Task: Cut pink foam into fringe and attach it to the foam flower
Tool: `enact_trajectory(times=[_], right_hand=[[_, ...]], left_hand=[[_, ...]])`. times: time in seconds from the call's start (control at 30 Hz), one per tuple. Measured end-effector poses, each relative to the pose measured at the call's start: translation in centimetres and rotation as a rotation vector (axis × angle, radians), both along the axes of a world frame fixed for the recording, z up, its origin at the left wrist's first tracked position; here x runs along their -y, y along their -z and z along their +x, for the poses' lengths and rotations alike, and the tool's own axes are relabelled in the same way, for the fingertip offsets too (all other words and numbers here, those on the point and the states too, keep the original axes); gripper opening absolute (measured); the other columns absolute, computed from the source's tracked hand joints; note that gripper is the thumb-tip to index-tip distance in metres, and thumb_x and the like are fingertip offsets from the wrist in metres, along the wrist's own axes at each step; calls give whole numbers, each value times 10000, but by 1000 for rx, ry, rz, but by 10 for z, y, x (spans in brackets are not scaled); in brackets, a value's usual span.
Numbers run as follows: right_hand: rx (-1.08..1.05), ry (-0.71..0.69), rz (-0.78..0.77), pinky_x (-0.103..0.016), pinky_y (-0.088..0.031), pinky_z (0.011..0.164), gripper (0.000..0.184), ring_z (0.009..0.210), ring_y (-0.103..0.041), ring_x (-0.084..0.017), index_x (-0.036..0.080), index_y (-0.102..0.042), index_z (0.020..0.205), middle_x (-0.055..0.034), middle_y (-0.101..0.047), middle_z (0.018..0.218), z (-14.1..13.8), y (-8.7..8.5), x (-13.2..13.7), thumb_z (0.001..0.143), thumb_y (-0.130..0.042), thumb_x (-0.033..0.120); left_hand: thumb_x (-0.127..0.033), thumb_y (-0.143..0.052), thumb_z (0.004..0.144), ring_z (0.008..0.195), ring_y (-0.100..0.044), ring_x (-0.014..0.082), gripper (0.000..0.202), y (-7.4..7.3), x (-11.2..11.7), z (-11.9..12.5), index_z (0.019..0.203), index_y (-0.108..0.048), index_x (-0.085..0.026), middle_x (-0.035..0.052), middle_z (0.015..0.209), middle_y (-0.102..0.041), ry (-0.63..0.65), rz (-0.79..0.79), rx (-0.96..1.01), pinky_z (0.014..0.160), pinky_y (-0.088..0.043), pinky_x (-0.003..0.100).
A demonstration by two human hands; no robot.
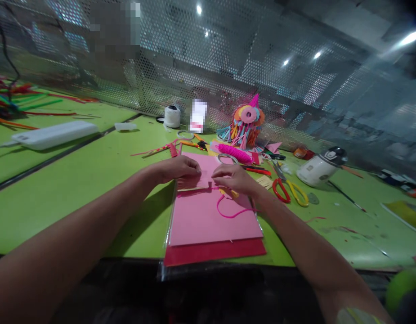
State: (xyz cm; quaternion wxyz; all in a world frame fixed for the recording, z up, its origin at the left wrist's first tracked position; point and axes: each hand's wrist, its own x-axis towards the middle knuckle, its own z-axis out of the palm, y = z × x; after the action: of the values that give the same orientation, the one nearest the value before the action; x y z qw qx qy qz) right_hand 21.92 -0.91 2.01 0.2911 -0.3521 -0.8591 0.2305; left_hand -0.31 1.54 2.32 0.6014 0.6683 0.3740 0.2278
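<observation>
My left hand (185,168) pinches the top of a pale pink fringed paper strip (193,183), whose cuts hang toward me. Close by on its right, my right hand (232,178) is closed with fingertips together by the strip's end; what they grip is hidden. Under both hands lies a stack of pink paper sheets (211,222), with a red sheet (216,254) showing below at the table edge. A pink string (231,216) loops over the pink paper beneath my right hand. Next to it, a yellow-orange paper piece (232,193) is partly covered by that hand.
Red-and-yellow-handled scissors (297,193) lie to the right, near a white kettle-like container (317,168). Behind the paper are a pink yarn bundle (234,153), a tape roll (227,158) and a tasselled paper ornament (246,121). A white power strip (59,135) lies left.
</observation>
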Motion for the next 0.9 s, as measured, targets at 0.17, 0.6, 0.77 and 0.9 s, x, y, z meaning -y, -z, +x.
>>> enact_trajectory(times=[0.17,0.6,0.77,0.9], right_hand=[[87,63,53,-242,-429,644,89,702,-570,-133,131,-666,776,-45,-642,761,3,-1,-1,769,-579,146],[-65,231,-58,-228,-405,579,183,607,-545,-120,122,-652,672,-23,-622,649,-7,-4,4,785,-556,228],[-198,205,-239,-231,-397,568,280,585,-532,-119,123,-625,642,-20,-605,615,-20,-7,15,809,-526,324],[-301,190,-385,-234,-404,584,231,562,-519,-109,130,-609,648,-1,-586,590,-26,-8,22,775,-565,317]], left_hand=[[-286,-650,678,428,-340,54,157,5,-2,-11,684,-600,-137,-40,505,-447,-23,-27,60,411,-211,198],[-291,-638,699,408,-322,54,163,2,3,-9,675,-570,-144,-42,483,-449,-31,-3,99,404,-202,203],[-258,-625,713,444,-361,58,114,-5,8,-3,712,-580,-153,-41,521,-467,-55,43,144,432,-237,198],[-263,-608,723,467,-391,67,115,-6,11,0,740,-584,-152,-33,546,-487,-88,96,147,460,-270,203]])
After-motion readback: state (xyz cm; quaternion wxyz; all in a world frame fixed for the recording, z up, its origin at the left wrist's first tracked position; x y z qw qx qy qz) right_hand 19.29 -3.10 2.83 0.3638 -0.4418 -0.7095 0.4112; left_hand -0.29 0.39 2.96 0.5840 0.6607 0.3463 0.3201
